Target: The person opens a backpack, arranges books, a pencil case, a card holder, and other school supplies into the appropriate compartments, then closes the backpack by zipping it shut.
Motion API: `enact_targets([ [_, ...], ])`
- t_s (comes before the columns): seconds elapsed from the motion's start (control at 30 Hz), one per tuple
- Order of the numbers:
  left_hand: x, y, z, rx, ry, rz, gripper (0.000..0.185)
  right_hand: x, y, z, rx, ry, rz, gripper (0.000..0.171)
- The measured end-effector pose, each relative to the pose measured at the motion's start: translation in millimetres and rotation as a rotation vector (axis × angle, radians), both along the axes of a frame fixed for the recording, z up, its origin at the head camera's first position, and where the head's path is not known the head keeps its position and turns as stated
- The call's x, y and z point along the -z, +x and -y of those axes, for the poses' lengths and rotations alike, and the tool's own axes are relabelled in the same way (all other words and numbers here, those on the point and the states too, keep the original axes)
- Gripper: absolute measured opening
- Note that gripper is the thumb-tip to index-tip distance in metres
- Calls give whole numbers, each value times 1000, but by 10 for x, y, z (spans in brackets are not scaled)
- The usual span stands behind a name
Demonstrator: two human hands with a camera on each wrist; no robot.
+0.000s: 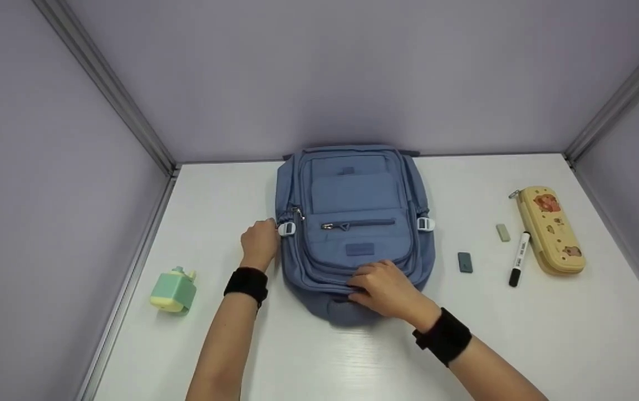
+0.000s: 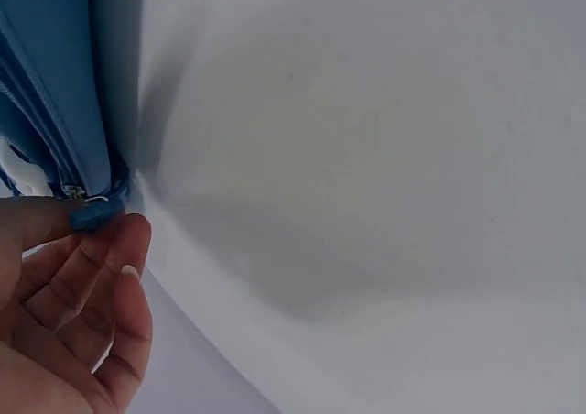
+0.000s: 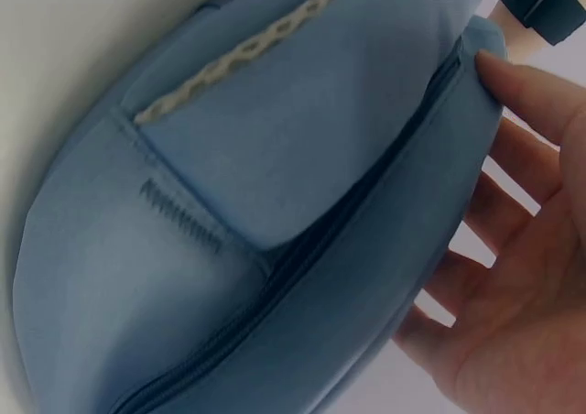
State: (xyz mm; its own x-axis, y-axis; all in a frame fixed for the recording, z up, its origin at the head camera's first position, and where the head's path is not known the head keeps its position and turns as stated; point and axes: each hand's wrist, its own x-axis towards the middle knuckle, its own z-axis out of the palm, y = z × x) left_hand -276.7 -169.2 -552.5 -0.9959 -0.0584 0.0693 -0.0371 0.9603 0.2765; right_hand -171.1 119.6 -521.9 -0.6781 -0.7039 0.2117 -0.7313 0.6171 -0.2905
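A blue backpack lies front side up on the white table, its bottom toward me. At its left side my left hand pinches a blue zipper pull between thumb and fingers, close by the white side buckle. My right hand grips the fabric at the backpack's lower end. In the right wrist view, the thumb lies on the near face of a fabric edge and the other fingers go behind it. Beside that edge runs a dark zipper seam.
To the right lie a yellow pencil case, a black-and-white marker, a small pale green block and a dark teal block. At the left stands a green and yellow box-shaped item. Grey wall panels enclose the table.
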Motion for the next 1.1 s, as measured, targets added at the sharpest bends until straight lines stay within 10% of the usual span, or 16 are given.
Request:
enact_targets([
  [0.2,-92,66,-118,32,39,-30,33,-45,-76,-169,35,-37,103,31],
  [0.4,-188,204,-287,230,34,-87,48,-92,-228,-354,164,-50,107,45],
  [0.6,-281,346,-461,361,40,43,65,-101,-464,-494,299,57,117,58],
  [1.1,-150,454,-587,381,-13,303,69,34,-735,-629,449,310,366,80],
])
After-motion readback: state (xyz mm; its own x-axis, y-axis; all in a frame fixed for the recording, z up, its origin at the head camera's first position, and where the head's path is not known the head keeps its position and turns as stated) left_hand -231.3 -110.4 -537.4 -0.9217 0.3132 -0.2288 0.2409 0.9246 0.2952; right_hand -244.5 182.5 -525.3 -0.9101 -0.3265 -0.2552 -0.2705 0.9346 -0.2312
